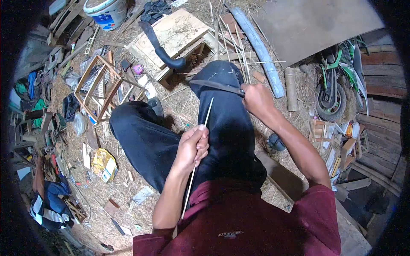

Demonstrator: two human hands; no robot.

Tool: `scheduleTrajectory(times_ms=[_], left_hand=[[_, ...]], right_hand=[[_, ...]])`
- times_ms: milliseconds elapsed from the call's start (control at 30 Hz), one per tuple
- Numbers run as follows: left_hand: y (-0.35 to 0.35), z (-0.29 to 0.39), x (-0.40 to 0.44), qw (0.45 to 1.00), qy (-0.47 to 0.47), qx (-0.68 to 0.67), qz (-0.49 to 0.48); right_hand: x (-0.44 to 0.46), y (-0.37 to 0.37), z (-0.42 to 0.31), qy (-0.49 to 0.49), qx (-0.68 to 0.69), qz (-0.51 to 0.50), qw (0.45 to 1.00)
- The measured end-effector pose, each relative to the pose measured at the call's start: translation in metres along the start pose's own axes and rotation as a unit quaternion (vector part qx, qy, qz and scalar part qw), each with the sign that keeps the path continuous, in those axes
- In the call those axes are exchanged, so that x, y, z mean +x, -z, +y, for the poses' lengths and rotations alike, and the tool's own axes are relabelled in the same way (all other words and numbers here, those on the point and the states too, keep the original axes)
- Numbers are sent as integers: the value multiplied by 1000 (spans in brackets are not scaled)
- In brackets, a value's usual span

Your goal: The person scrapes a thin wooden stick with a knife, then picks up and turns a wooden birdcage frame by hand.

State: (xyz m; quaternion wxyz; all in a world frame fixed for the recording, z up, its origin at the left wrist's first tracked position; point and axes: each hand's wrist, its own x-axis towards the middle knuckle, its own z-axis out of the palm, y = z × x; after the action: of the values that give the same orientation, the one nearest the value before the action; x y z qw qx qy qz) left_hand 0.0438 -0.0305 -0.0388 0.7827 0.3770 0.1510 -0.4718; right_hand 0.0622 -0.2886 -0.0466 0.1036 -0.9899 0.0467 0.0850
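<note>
My left hand is closed around a thin, pale wooden stick, which slants up over my dark trousers and runs back past my forearm. In my right hand is a knife, its handle mostly hidden by the fingers. The long, narrow knife blade points left across my raised knee, just above the upper end of the stick; a small gap seems to separate them. Beyond the knee, a machete with a dark, curved handle lies over a low wooden stool.
Several thin sticks and a grey-blue pipe lie ahead. A slatted wooden frame and a bucket stand left. A small bike is at right. Another person sits low at left. Straw and scraps cover the floor.
</note>
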Motion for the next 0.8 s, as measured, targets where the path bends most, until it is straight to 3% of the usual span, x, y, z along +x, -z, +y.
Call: scheduleTrajectory(times_ms=[133,233,367,533,667,700,800], left_hand=[[-15,11,18,998,8,-11,-63],[-16,11,28,996,25,-42,-79],[-20,10,31,999,-1,-13,-33],[-19,11,31,994,-52,92,16],[-20,13,36,984,-67,154,52],[-22,13,37,982,-70,168,59],[-20,6,38,964,-113,231,70]], right_hand=[[-9,5,-5,12,37,15,999],[-10,6,-4,-73,139,42,987],[-8,0,10,-121,224,61,965],[-11,10,2,-68,173,42,982],[-11,13,-11,63,4,-10,998],[-8,7,-11,90,13,7,996],[-7,1,-14,48,-9,-14,999]])
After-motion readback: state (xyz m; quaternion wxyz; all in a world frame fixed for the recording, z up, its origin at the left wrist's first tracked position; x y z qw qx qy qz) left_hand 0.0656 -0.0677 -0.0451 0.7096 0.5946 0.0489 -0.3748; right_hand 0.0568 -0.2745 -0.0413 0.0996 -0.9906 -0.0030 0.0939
